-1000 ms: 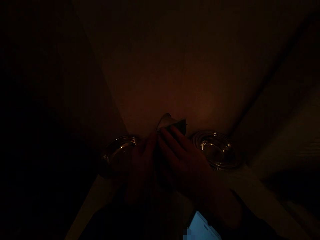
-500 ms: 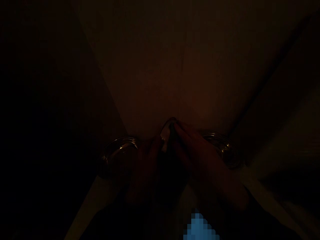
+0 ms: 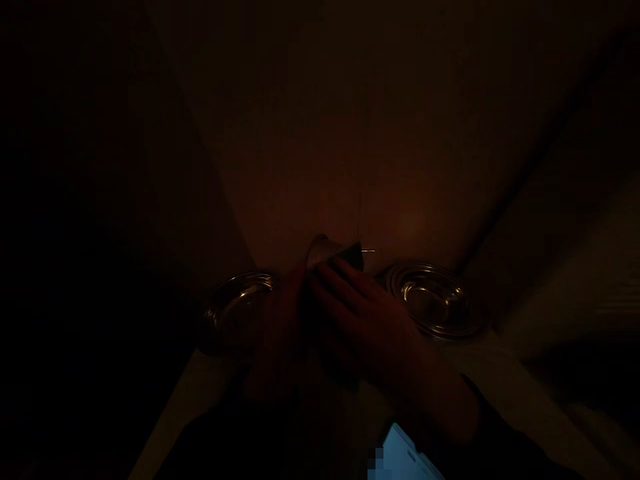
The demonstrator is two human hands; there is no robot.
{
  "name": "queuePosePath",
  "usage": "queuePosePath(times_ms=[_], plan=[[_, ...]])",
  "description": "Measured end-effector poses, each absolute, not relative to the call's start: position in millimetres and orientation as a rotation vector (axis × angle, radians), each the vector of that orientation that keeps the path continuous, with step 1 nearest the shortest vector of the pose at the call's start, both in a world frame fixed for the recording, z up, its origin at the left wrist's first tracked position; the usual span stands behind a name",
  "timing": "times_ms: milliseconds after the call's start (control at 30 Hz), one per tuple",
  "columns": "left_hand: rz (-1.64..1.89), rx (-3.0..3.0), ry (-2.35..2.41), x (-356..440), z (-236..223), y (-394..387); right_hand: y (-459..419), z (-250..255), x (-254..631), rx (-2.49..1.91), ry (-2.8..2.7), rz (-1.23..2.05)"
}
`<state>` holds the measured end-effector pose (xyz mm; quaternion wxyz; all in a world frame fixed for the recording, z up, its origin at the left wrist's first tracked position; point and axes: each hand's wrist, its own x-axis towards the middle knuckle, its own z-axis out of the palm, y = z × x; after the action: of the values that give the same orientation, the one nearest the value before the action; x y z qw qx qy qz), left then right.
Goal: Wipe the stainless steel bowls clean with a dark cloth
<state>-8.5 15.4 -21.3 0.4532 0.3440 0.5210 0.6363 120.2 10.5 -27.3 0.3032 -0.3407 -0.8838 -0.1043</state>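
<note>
Just below the middle of the frame, a dish (image 3: 318, 253) or something much like one, visible only as a pale strip under a thin curved rim; the rest hidden behind hands and gloom. Rim bulging toward the upper left; long axis impossible to judge from so short an arc. Across the front of it, a dark cloth (image 3: 355, 255), top edge slanting up toward the right. Over the cloth, the right hand (image 3: 370, 313), fingers close together and bent onto the fabric, tips toward the upper left, with the dish's rim just past them. On the other side, the left hand (image 3: 283, 303), apparently against the dish's left edge and about as near; too dim to tell how tightly closed, or on what. Right of the cloth's corner, a thin bright line (image 3: 369, 251), too small to identify. Farther out, a shiny metal plate (image 3: 245, 293) to the left and a ringed metal stack (image 3: 427, 303) to the right, both apart from the dish. At bottom right of centre, a pale blue card (image 3: 407, 453), near a dark sleeve (image 3: 505, 427). Above everything, a broad brown surface (image 3: 300, 147).
</note>
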Motion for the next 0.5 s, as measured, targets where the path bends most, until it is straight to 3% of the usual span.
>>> queuePosePath(times_ms=[500], plan=[[1.519,0.877,1.155,-6,-24,8,19,-25,131,-1.058,-2.237,-0.209]])
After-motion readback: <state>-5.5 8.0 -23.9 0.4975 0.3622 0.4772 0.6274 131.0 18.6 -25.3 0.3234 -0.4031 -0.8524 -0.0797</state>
